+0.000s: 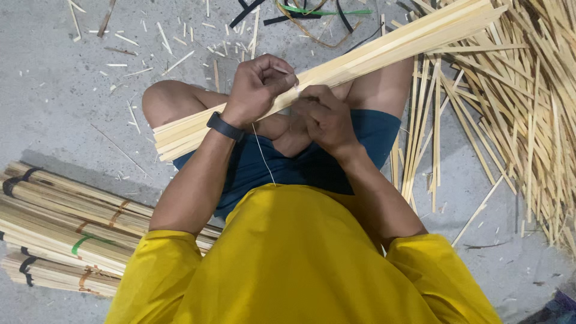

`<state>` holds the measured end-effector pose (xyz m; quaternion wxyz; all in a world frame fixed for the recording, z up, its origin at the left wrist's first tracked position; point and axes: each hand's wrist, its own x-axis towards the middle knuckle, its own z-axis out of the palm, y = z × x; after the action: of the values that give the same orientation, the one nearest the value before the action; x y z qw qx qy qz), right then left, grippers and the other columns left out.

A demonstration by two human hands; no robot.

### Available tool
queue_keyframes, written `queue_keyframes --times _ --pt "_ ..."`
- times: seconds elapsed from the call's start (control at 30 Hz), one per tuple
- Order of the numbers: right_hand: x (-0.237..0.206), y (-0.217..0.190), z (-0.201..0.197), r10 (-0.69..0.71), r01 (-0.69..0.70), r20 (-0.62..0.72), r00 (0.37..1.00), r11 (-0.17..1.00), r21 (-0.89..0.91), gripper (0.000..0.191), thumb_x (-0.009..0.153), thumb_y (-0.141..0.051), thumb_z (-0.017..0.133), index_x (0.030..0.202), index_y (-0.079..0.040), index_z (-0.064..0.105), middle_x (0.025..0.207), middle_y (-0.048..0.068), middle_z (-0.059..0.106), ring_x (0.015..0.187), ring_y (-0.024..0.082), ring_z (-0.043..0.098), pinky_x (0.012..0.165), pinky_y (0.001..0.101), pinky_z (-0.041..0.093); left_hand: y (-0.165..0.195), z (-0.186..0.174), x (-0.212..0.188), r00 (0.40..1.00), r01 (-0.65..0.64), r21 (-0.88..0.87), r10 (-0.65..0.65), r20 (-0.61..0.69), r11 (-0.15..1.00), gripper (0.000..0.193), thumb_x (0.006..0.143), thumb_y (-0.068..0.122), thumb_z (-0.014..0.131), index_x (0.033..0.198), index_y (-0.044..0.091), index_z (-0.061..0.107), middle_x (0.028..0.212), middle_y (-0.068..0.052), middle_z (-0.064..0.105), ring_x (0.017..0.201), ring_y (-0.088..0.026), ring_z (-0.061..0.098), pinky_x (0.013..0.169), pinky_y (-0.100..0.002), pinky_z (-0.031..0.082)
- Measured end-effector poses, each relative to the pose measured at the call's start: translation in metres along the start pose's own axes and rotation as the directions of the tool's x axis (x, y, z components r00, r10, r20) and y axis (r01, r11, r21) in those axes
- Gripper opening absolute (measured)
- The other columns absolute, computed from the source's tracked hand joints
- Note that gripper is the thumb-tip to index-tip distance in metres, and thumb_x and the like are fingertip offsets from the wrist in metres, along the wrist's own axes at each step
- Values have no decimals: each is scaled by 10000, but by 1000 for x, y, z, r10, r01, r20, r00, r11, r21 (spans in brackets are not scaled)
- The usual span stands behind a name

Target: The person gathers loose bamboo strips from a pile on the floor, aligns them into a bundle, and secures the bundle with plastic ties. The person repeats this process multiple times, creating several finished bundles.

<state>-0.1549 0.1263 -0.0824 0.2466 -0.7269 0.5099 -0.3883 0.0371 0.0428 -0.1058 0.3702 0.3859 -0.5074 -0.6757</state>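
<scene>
Roughly, by parts:
Sticks: a bundle of long pale bamboo sticks (360, 57) lies across the person's knees, above the lap.
Axis: the long axis runs on a slant, the low end at picture left near the knee, the high end at upper right.
Left hand: the left hand (259, 84) is wrapped over the bundle near its middle, fingers curled shut on the sticks; a dark band (225, 126) sits on that wrist.
Right hand: the right hand (324, 117) is just beside the left, touching the underside of the bundle, fingers bent together; what they pinch is too small to tell.
String: a thin pale string (263, 150) hangs from between the hands down to the yellow shirt (300, 258).
Pile: loose sticks (510, 108) lie heaped on the floor (54, 90) at right, running past the frame edge.
Tied bundles: banded bundles (66, 234) lie at lower left, partly hidden by the sleeve and cut off by the edge.
Scraps: splinters and dark and green straps (312, 12) lie at the top, cut off.
</scene>
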Motion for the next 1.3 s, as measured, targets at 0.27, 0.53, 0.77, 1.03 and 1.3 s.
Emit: queue_keyframes --times 0.27,0.53,0.77,1.03,1.3 --pt "3 8 4 337 -314 101 936 669 674 298 1038 65 629 1326 -7 658 1335 130 697 1200 220 687 1054 341 571 7 0 10 996 83 -34 -81 46 996 191 1081 219 598 1121 32 607 937 -75 737 805 -93 636 721 -235 521" --pt "-8 15 4 350 -310 136 927 509 803 295 1046 58 598 1339 31 622 1292 172 679 1218 256 699 1116 402 556 1 2 18 992 125 -2 -125 -18 992 211 1066 224 597 1105 16 609 873 -84 754 755 -86 622 716 -230 521" --pt "2 19 12 410 -312 69 909 563 765 219 1112 -158 526 1196 -4 656 1035 96 730 844 146 718 695 278 606 7 2 17 986 164 -47 -164 -11 985 208 1071 215 590 1099 9 599 814 -65 718 741 -89 581 695 -239 472" --pt "0 18 16 353 -289 37 935 697 656 201 1140 -179 543 1097 -18 655 766 -25 519 652 41 406 566 215 352 -14 15 21 977 148 32 -141 -159 988 127 1031 136 611 1048 10 606 726 -22 644 642 -82 575 598 -240 464" --pt "7 8 6 522 -438 95 848 587 682 171 1091 -112 586 1052 8 700 750 -10 564 641 50 464 561 219 369 -11 9 14 987 102 -198 -124 -104 975 125 1057 103 629 1051 -17 595 832 -56 617 704 -101 558 638 -255 456"
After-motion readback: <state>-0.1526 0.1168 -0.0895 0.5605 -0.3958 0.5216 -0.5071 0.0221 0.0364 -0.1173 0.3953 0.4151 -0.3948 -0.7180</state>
